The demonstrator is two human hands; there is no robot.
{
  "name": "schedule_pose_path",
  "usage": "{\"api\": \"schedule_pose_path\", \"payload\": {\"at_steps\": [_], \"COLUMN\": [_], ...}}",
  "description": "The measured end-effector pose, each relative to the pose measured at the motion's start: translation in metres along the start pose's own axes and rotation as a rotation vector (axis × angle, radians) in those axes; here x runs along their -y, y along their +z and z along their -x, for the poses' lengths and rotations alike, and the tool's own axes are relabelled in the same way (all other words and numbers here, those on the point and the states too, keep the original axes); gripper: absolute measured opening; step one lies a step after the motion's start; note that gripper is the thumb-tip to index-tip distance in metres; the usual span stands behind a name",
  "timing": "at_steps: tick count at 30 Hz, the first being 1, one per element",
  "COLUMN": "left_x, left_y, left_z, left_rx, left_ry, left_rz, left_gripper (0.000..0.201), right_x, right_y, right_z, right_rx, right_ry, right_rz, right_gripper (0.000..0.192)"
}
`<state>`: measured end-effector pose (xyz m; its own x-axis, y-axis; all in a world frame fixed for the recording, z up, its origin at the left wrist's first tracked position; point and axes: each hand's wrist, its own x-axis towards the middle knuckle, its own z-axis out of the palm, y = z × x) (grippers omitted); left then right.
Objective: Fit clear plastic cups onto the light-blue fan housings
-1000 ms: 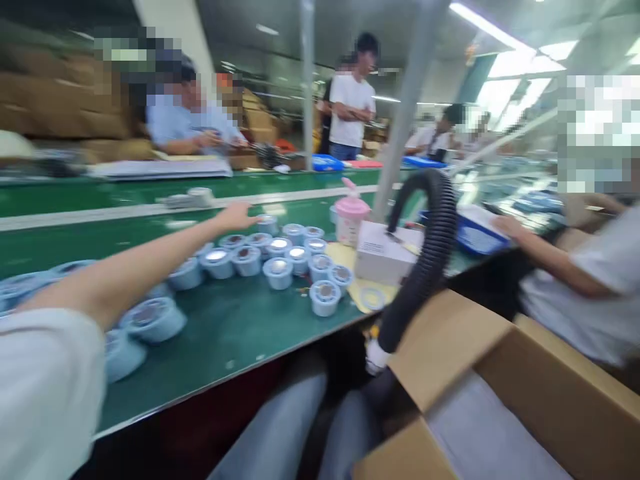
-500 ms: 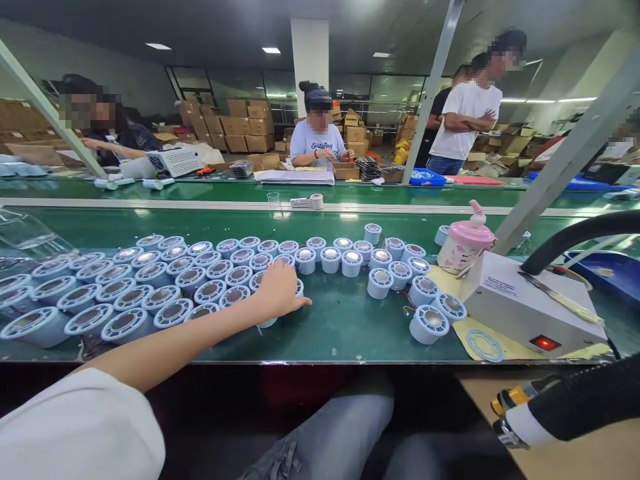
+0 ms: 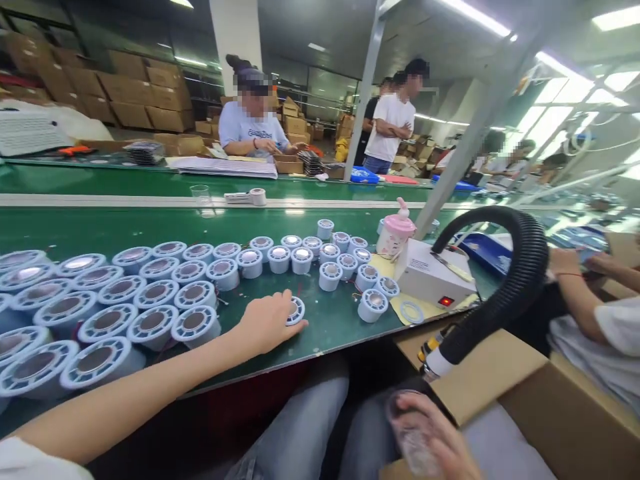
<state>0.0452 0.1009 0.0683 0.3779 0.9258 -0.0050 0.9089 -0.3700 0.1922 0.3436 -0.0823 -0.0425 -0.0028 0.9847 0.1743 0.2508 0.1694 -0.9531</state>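
Left hand (image 3: 267, 325) clamps over one blue round part (image 3: 295, 310), just right of the packed batch (image 3: 150, 293) on the green surface (image 3: 330, 327). Right hand (image 3: 435, 437) grips a clear piece (image 3: 413, 437), low by the carton (image 3: 550, 400). Lift straight up; avoid nudging neighbours.

I count roughly forty pale blue round housings (image 3: 193, 325) on the counter (image 3: 330, 330), one pink bottle (image 3: 395, 235), one white box (image 3: 430, 280), one black hose (image 3: 515, 280), one loose ring (image 3: 411, 311).
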Motion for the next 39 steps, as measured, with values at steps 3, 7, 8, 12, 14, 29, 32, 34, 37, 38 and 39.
{"api": "schedule_pose_path", "payload": {"at_steps": [3, 7, 8, 12, 14, 29, 32, 34, 37, 38, 39], "left_x": [-0.015, -0.042, -0.048, -0.066, -0.07, -0.064, -0.063, -0.064, -0.066, -0.067, -0.068], "left_y": [0.005, 0.031, 0.038, 0.052, 0.05, 0.088, 0.093, 0.095, 0.097, 0.097, 0.096], "left_z": [0.0, 0.009, 0.011, 0.017, 0.019, 0.039, 0.042, 0.044, 0.046, 0.046, 0.046], "left_rx": [0.129, 0.663, 0.793, 0.883, 0.783, 0.327, 0.308, 0.309, 0.291, 0.28, 0.269], "left_ry": [0.141, 0.245, 0.274, 0.445, 0.5, 0.574, 0.536, 0.506, 0.459, 0.451, 0.448], "left_rz": [0.213, 0.846, 0.956, 0.918, 0.859, 0.921, 0.923, 0.938, 0.931, 0.922, 0.915], "left_gripper": [0.03, 0.032, 0.034, 0.037, 0.03, 0.064, 0.059, 0.057, 0.058, 0.058, 0.058], "right_x": [0.011, 0.04, 0.046, 0.059, 0.059, 0.061, 0.056, 0.054, 0.053, 0.054, 0.054], "right_y": [0.028, 0.051, 0.054, 0.052, 0.05, 0.047, 0.055, 0.061, 0.069, 0.07, 0.07], "right_z": [-0.018, -0.029, -0.029, -0.022, -0.017, 0.0, 0.005, 0.008, 0.01, 0.009, 0.009], "right_rx": [0.07, -0.054, -0.074, -0.062, -0.071, -0.126, -0.156, -0.184, -0.221, -0.229, -0.236], "right_ry": [-0.192, -0.328, -0.34, -0.257, -0.157, 0.182, 0.132, 0.077, 0.037, 0.035, 0.035], "right_rz": [0.281, 0.663, 0.74, 0.917, 0.938, 0.246, 0.366, 0.447, 0.547, 0.574, 0.591], "right_gripper": [0.048, 0.054, 0.054, 0.055, 0.05, 0.036, 0.031, 0.031, 0.03, 0.03, 0.029]}}
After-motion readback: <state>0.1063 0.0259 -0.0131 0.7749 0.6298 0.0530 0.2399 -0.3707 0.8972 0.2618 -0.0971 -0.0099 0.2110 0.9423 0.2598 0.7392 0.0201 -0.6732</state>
